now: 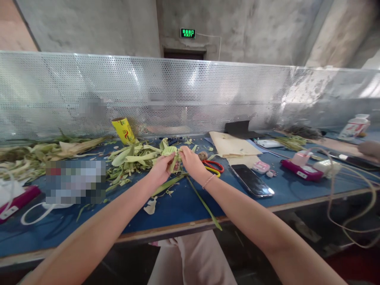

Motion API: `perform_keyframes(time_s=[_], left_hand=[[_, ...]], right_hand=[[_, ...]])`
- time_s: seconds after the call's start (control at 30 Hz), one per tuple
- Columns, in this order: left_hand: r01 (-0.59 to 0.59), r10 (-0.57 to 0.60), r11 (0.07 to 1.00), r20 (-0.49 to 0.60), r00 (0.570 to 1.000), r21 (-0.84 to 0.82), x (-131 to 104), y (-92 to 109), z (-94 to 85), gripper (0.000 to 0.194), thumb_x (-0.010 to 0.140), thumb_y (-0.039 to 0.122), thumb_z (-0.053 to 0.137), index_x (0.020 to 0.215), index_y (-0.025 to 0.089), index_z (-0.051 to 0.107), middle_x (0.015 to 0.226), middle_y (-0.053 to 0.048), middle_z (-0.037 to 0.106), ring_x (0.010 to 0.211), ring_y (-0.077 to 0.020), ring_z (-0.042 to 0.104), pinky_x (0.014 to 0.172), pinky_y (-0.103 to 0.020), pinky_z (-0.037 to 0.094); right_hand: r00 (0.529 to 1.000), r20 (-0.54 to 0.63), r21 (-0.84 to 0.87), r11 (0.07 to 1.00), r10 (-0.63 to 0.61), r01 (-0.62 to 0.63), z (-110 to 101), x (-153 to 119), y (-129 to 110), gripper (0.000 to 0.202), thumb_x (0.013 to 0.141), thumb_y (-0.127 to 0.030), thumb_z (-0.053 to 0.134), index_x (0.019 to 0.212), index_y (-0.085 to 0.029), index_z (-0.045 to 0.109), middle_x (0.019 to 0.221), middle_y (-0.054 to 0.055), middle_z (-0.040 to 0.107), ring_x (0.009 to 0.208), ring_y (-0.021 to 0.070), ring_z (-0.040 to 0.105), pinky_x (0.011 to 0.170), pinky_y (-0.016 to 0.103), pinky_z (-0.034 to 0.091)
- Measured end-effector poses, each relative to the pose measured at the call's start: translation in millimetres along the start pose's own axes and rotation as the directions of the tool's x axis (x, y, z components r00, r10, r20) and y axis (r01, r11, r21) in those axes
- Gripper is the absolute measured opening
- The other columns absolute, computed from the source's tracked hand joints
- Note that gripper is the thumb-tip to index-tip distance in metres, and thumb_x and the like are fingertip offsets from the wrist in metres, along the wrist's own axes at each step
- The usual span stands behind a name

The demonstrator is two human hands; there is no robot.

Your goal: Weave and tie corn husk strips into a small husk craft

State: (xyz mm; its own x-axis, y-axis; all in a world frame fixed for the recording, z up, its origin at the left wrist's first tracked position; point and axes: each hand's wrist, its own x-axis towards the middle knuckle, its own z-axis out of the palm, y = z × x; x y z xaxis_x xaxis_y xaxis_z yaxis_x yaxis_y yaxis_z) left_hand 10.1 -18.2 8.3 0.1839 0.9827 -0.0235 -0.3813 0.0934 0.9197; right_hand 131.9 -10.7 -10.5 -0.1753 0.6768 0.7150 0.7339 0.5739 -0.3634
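Note:
Pale green husk-like strips, worked into a small bundle [169,150], are between my two hands above the blue table. My left hand [162,168] is closed on the bundle from the left. My right hand [190,158] pinches the strips at its right side, close to the left fingertips. A loose pile of green strips [127,160] lies just left of my hands. One long green strip [204,204] runs toward the table's front edge. Scissors with red and yellow handles [215,168] lie beside my right wrist, partly hidden.
A yellow tube [124,130] stands behind the pile. To the right are a phone [252,181], a pink case [261,167], brown paper [234,144] and a magenta power strip [301,171] with cables. A perforated metal screen [190,91] borders the table's back.

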Motion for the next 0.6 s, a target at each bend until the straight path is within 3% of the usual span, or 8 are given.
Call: perform_keyframes(time_s=[0.13, 0.23, 0.33, 0.6], left_hand=[[0.018, -0.014, 0.998, -0.056, 0.998, 0.067, -2.0, 1.5, 1.3, 0.017, 0.075, 0.019, 0.05, 0.06, 0.013, 0.048, 0.046, 0.002, 0.049, 0.04, -0.0051, 0.046, 0.042, -0.017, 0.041], [-0.009, 0.018, 0.995, -0.078, 0.997, 0.104, -2.3, 0.8, 2.5, 0.019, 0.075, 0.019, 0.048, 0.058, 0.016, 0.039, 0.042, 0.006, 0.039, 0.032, -0.0031, 0.035, 0.033, -0.014, 0.027], [-0.077, 0.092, 0.986, -0.098, 0.991, 0.15, -1.6, -1.0, 2.5, 0.023, 0.073, 0.023, 0.05, 0.058, 0.017, 0.033, 0.041, 0.009, 0.03, 0.03, -0.0012, 0.023, 0.033, -0.014, 0.013], [-0.327, 0.363, 0.879, -0.041, 0.931, 0.346, 4.2, -9.4, -4.7, 0.031, 0.069, 0.038, 0.056, 0.06, 0.019, 0.033, 0.044, 0.009, 0.022, 0.034, -0.003, 0.02, 0.037, -0.019, 0.012]], right_hand=[[0.997, 0.053, -0.121, 0.991, -0.051, 0.057, 5.9, -2.7, 1.4, 0.021, 0.086, -0.024, 0.029, 0.093, -0.018, 0.048, 0.089, 0.007, 0.055, 0.063, 0.0141, 0.053, 0.056, 0.025, 0.037], [0.993, 0.108, -0.134, 0.988, -0.057, 0.071, 9.3, -4.0, -0.8, 0.019, 0.086, -0.026, 0.03, 0.09, -0.018, 0.047, 0.084, 0.006, 0.053, 0.059, 0.0135, 0.051, 0.053, 0.025, 0.036], [0.998, 0.062, -0.03, 0.999, -0.024, 0.026, 12.4, -3.7, -4.7, 0.018, 0.086, -0.024, 0.027, 0.091, -0.017, 0.044, 0.08, 0.005, 0.052, 0.063, 0.0141, 0.051, 0.055, 0.024, 0.036], [0.995, 0.013, 0.192, 0.976, 0.099, -0.1, 5.4, -1.8, -7.8, 0.014, 0.084, -0.026, 0.03, 0.092, -0.018, 0.038, 0.062, 0.0, 0.047, 0.054, 0.0149, 0.048, 0.052, 0.025, 0.033]])
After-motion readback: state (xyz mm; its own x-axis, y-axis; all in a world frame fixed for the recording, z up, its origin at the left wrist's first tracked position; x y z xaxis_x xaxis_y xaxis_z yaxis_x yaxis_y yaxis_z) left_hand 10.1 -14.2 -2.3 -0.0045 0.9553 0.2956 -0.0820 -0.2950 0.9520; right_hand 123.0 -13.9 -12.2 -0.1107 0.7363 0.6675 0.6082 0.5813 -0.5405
